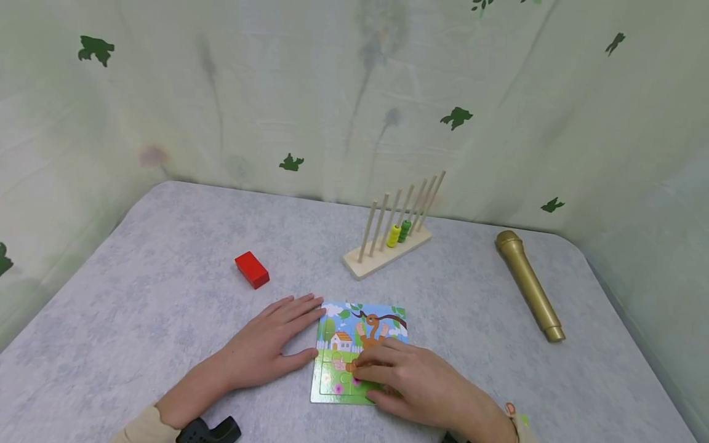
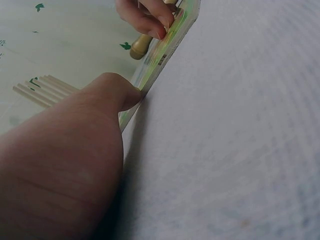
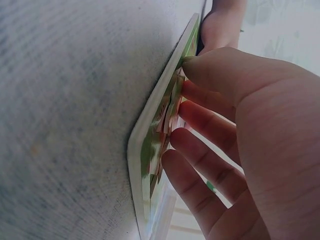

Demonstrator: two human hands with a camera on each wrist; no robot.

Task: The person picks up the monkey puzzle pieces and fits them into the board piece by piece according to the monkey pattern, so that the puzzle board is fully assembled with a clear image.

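Observation:
A jigsaw puzzle in a flat tray lies at the front middle of the table, its picture showing a small house, a tree branch and an orange-brown animal. Along its left edge my left hand rests palm down, with the fingertips and thumb right at the border. My right hand lies over the lower right part and covers the pieces there. In the right wrist view its bent, spread fingers touch the puzzle face, and the thumb meets the tray's rim. Some pieces under these fingertips sit slightly raised and uneven.
Behind my left hand lies a red block. A wooden peg stand with upright rods carries yellow beads and green beads. Off to the right is a gold toy microphone. A pale curtain hangs behind the table.

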